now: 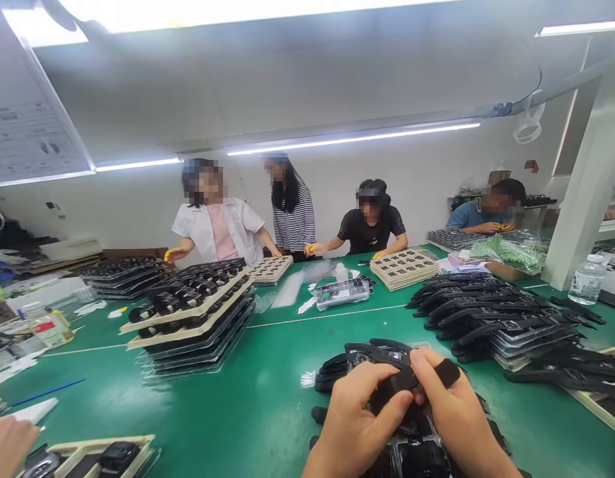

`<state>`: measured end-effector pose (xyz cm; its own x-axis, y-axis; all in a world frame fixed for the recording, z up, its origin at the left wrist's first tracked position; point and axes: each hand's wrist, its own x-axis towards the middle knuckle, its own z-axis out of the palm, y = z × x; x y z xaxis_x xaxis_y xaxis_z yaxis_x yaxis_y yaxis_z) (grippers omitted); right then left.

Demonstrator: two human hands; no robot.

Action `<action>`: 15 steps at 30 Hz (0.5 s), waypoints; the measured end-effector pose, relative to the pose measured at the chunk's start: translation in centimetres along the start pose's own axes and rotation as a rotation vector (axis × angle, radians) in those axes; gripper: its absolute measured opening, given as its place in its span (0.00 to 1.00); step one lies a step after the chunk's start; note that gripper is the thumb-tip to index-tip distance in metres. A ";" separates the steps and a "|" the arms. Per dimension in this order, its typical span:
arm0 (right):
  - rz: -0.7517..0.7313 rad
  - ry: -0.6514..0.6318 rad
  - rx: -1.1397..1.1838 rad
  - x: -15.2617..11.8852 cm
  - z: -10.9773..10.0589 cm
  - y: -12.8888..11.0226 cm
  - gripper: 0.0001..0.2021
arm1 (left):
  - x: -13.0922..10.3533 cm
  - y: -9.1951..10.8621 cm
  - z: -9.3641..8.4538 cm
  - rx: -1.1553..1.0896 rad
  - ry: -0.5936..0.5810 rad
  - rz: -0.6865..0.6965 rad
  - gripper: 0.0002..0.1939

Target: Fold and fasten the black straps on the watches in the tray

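Note:
My left hand point(359, 415) and my right hand point(449, 405) come together at the lower right, both closed on one black watch strap point(404, 381). Thumbs and fingertips pinch it from either side, and its dark end sticks out past my right fingers. Whether a watch body is attached is hidden by my hands. Directly beneath lies a clear plastic tray point(397, 458) with several black-strapped watches point(371, 350). Part of this tray is covered by my hands and wrists. A small white bristle-like piece point(308, 379) touches the left side of these straps.
Stacked trays of watches point(202, 312) stand left on the green table point(227, 411); another stack point(506, 312) is at right. A bottle point(587, 279) stands by the post. A co-worker's hand point(8, 441) shows at lower left near a beige tray point(93, 451). Several people work opposite.

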<state>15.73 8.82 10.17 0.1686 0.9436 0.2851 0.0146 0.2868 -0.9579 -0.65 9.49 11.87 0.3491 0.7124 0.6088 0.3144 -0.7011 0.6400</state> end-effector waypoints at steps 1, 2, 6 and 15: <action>0.020 -0.002 0.010 0.0 -0.2 0.2 0.30 | 0.0 0.0 -0.1 0.000 0.007 0.001 0.08; 0.041 -0.009 0.019 0.0 -0.3 0.3 0.29 | -0.1 0.0 -0.1 -0.004 0.017 -0.001 0.07; 0.078 -0.028 0.042 0.0 -0.5 0.6 0.29 | -0.3 0.2 0.5 -0.041 0.037 -0.002 0.10; 0.049 -0.061 -0.001 0.0 -0.1 0.0 0.32 | -0.9 0.0 1.3 -0.123 -0.037 -0.016 0.20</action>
<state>15.82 8.81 10.16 0.1085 0.9649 0.2391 0.0083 0.2397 -0.9708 0.21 8.83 10.66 0.3782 0.7204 0.5813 0.2105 -0.6784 0.7039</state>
